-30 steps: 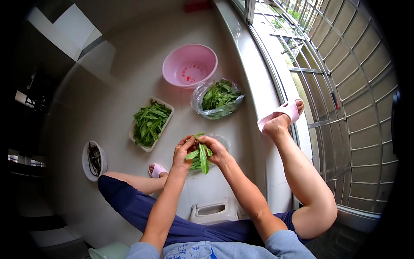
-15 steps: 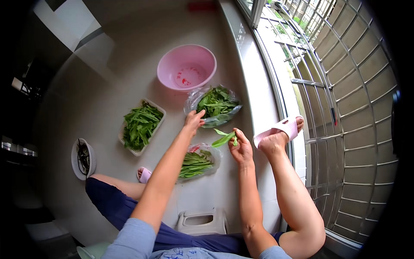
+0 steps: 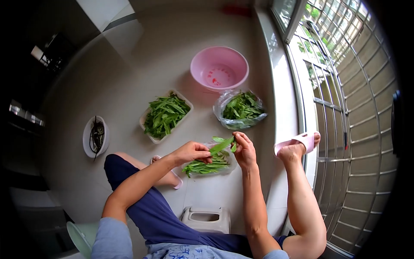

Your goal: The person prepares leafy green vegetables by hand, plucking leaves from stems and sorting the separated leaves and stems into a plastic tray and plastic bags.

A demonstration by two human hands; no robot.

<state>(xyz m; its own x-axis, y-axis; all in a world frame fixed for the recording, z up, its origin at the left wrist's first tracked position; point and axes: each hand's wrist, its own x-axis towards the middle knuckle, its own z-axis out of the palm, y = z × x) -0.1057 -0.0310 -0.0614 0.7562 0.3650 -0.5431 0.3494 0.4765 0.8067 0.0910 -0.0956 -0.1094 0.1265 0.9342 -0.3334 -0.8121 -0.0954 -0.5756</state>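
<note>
My right hand (image 3: 244,150) pinches a sprig of green leafy vegetable (image 3: 221,146) above the floor. The fingers of my left hand (image 3: 192,152) are closed at the tip of one of its long leaves. Just below both hands lies a clear plastic bag (image 3: 231,166) with a bundle of green stems (image 3: 206,166) in it; my left hand covers part of the bundle. Farther off, another clear bag (image 3: 219,105) holds loose leafy greens (image 3: 243,105). To its left, more leaves (image 3: 166,114) are heaped in a white rectangular basket (image 3: 186,113).
A pink basin (image 3: 200,82) stands behind the bags. At left is a white round basket (image 3: 105,144) with dark, thin strips inside. A low plastic stool (image 3: 207,221) is close to my body. A ledge (image 3: 282,86) and window bars (image 3: 362,129) run along the right.
My left hand has left the far bag of greens and come back to the sprig in my right hand. The view has shifted, so the floor items appear farther right.
</note>
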